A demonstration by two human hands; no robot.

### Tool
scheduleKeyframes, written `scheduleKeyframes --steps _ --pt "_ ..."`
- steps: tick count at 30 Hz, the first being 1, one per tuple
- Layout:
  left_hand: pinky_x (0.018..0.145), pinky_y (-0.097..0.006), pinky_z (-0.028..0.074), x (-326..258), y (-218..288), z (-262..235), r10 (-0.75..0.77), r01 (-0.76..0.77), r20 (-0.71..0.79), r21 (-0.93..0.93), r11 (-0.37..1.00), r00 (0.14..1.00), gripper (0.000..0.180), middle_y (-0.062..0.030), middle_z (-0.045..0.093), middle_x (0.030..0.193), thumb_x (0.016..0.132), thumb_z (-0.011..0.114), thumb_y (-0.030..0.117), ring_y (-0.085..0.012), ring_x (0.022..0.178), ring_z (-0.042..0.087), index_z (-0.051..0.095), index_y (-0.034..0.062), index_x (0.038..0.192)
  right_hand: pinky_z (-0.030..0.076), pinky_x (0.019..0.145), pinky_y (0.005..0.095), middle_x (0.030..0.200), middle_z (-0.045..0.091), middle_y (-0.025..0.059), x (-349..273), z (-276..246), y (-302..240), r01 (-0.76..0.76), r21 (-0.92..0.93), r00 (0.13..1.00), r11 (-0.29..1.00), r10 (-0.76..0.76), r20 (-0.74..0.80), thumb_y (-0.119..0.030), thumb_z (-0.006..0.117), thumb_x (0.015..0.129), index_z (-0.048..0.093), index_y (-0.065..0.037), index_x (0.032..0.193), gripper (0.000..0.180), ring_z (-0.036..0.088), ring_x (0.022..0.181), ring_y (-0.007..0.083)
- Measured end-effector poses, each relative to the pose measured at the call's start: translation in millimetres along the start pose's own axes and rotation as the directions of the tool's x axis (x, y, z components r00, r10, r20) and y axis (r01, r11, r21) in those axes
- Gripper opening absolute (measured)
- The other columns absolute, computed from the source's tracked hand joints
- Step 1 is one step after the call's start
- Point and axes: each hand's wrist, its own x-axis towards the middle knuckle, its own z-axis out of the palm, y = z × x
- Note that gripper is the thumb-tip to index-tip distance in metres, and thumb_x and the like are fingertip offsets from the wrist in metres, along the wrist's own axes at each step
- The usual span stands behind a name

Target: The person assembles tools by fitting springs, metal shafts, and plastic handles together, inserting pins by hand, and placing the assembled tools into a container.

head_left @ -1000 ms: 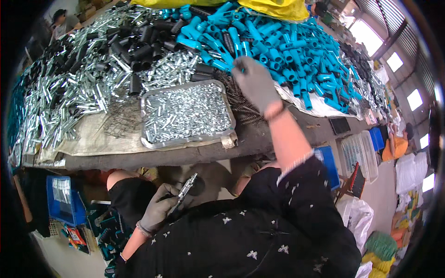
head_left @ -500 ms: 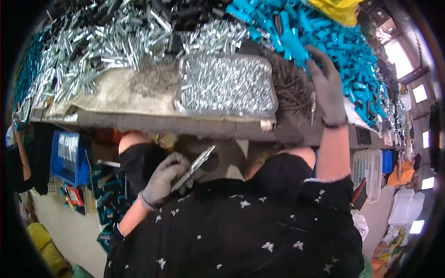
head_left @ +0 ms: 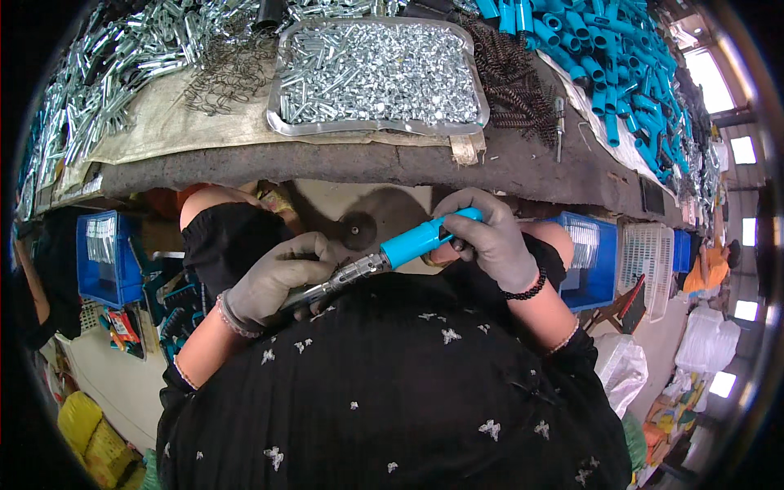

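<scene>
Both my hands wear thin grey gloves and meet over my lap. My left hand [head_left: 282, 278] is closed round a slim metal mechanism [head_left: 349, 273], silver with a dark lower part. In my right hand [head_left: 494, 241], pinched between thumb and fingers, is a turquoise plastic tube [head_left: 415, 242] with a narrower far end. The tube's wide mouth meets the upper end of the mechanism, the two lying in one slanting line; how deep the metal sits inside cannot be seen. A pile of similar turquoise tubes [head_left: 600, 65] lies on the bench at the right.
A clear tray [head_left: 282, 122] of small silver parts stands on the bench, with dark springs [head_left: 514, 77] to its right and a thin screwdriver-like tool [head_left: 559, 129]. Silver strips [head_left: 98, 90] pile up at the left. Blue crates [head_left: 122, 273] and a white basket [head_left: 645, 261] flank my legs.
My right hand has come back from the turquoise pile to my lap with a tube. Its mouth now meets the metal mechanism in my left hand. The view has tilted down.
</scene>
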Motion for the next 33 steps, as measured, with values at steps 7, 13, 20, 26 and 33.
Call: scheduleKeyframes --steps 7,13,20,26,33 --pt "0.053 -0.025 0.051 -0.2 -2.7 0.4 0.013 -0.013 -0.006 0.047 0.999 1.000 0.014 -0.0070 0.066 0.087 0.092 0.058 0.010 -0.0114 0.061 0.063 0.058 0.0037 0.105 0.045 0.050 0.0179 0.081 0.066 0.0022 -0.5 -3.8 1.8 -0.061 0.069 0.996 0.996 0.055 0.076 -0.008 0.065 0.092 0.064 -0.004 0.103 0.012 0.058 0.061 0.0038" --pt "0.061 -0.024 0.051 6.1 -12.0 3.1 0.092 -0.079 -0.050 0.213 0.974 0.994 0.016 -0.0058 0.065 0.091 0.098 0.057 0.017 -0.0097 0.069 0.062 0.058 0.0031 0.106 0.051 0.060 0.0239 0.087 0.064 0.0029 -2.5 30.1 15.0 0.178 -0.101 0.954 0.979 -0.146 0.262 -0.008 0.068 0.091 0.062 -0.003 0.106 0.017 0.063 0.070 0.0087" --pt "0.069 -0.028 0.053 12.8 -39.4 -10.0 0.353 -0.267 -0.122 0.445 0.855 0.928 0.029 -0.0076 0.066 0.094 0.102 0.056 0.024 -0.0138 0.082 0.065 0.057 0.0030 0.121 0.053 0.063 0.0253 0.100 0.061 0.0070 -1.0 53.2 19.5 0.204 -0.042 0.947 0.978 -0.186 0.263 -0.005 0.066 0.092 0.059 -0.001 0.105 0.016 0.064 0.074 0.0113" --pt "0.090 -0.028 0.050 2.3 -20.7 -4.3 0.229 -0.088 -0.169 0.590 0.802 0.959 0.033 -0.0142 0.064 0.116 0.101 0.057 0.019 -0.0162 0.109 0.063 0.054 -0.0051 0.124 0.052 0.064 0.0264 0.098 0.060 0.0078 5.0 69.6 35.9 0.215 -0.109 0.951 0.971 -0.183 0.249 -0.008 0.065 0.093 0.058 -0.003 0.107 0.017 0.064 0.073 0.0131" --pt "0.098 -0.028 0.044 1.8 -44.8 -25.2 0.321 -0.346 0.136 0.475 0.809 0.937 0.053 -0.0068 0.059 0.120 0.101 0.059 0.030 -0.0126 0.115 0.054 0.047 -0.0026 0.141 0.048 0.085 0.0390 0.102 0.060 0.0126 25.6 93.5 20.6 0.497 -0.511 0.863 0.701 -0.341 0.372 -0.019 0.069 0.090 0.059 -0.003 0.107 0.025 0.060 0.097 0.0282"
